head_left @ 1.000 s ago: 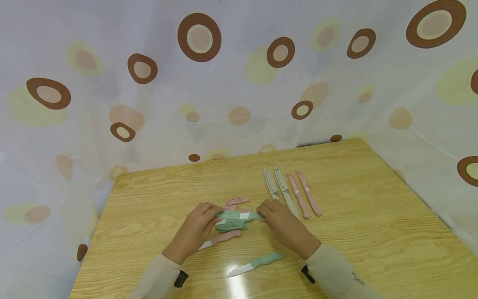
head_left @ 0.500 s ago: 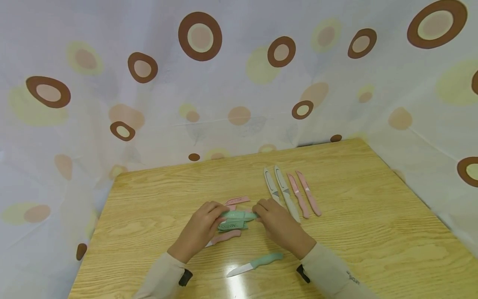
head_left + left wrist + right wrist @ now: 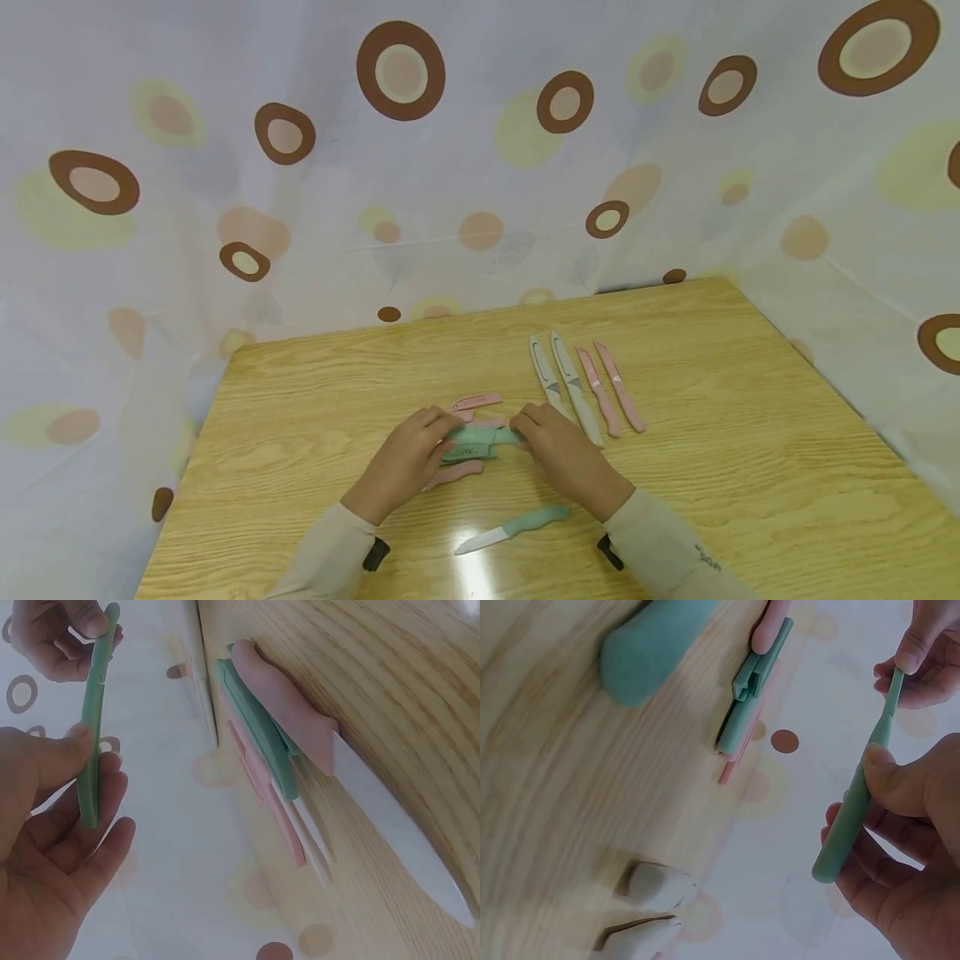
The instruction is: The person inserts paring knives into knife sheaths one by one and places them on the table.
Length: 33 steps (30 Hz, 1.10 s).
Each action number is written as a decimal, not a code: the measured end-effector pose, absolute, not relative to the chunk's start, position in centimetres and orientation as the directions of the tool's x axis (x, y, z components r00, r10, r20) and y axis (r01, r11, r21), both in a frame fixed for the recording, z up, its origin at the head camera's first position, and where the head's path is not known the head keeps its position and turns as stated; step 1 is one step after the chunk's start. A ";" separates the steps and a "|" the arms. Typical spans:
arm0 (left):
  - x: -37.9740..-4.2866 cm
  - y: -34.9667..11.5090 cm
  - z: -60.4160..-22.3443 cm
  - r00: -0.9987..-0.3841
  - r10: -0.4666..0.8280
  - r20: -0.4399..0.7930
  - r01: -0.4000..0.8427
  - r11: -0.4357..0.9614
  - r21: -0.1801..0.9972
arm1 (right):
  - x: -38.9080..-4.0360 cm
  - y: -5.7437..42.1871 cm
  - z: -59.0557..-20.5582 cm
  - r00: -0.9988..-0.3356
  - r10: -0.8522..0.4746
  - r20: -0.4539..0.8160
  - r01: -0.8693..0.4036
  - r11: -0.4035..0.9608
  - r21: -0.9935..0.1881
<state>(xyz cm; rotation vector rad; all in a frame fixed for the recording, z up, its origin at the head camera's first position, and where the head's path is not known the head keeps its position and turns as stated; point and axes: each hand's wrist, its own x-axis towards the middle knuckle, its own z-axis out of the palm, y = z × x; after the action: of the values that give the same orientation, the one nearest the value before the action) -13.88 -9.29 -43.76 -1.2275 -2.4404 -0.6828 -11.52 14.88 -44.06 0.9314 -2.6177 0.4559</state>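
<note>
My left hand (image 3: 405, 458) pinches a green knife sheath (image 3: 88, 787) between thumb and fingers. Opposite it, my right hand (image 3: 566, 450) grips the green handle (image 3: 847, 829) of a paring knife. Its blade is inside the sheath, and sheath and handle meet with no white showing between them. Both wrist views show the pair raised off the table. Under the hands lie another green sheath (image 3: 467, 452), a pink-handled knife (image 3: 289, 705) with a bare white blade, and pink sheaths (image 3: 477, 402). Part of this pile is hidden by my left hand.
A green-handled knife (image 3: 534, 522) with a bare blade lies at the front of the wooden table (image 3: 315, 400). Right of the pile, two beige sheathed knives (image 3: 573, 387) and two pink sheathed knives (image 3: 619, 387) lie side by side. A patterned cloth (image 3: 480, 167) hangs behind.
A second ago, a strip of white blade showed between the green sheath and handle; now it is covered. My hands have come closer together.
</note>
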 end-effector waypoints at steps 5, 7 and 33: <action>-14.0 -9.1 -44.1 -0.588 0.672 0.451 0.806 0.536 0.252 | -11.4 16.0 -44.8 -0.764 -0.541 0.353 -0.627 0.751 -0.207; -14.0 -9.2 -44.2 -0.612 0.650 0.451 0.787 0.558 0.263 | -11.5 16.9 -45.3 -0.789 -0.513 0.339 -0.590 0.787 -0.181; -13.6 -11.2 -45.5 -0.685 0.580 0.441 0.723 0.615 0.314 | -16.3 29.8 -47.4 -0.987 0.155 -0.028 0.149 0.862 -0.484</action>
<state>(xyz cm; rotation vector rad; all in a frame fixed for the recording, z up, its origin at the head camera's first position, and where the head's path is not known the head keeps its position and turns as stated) -13.63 -11.21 -45.49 -1.0570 -2.5460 -0.6871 -16.27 29.82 -47.43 -0.2469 -3.0198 0.7831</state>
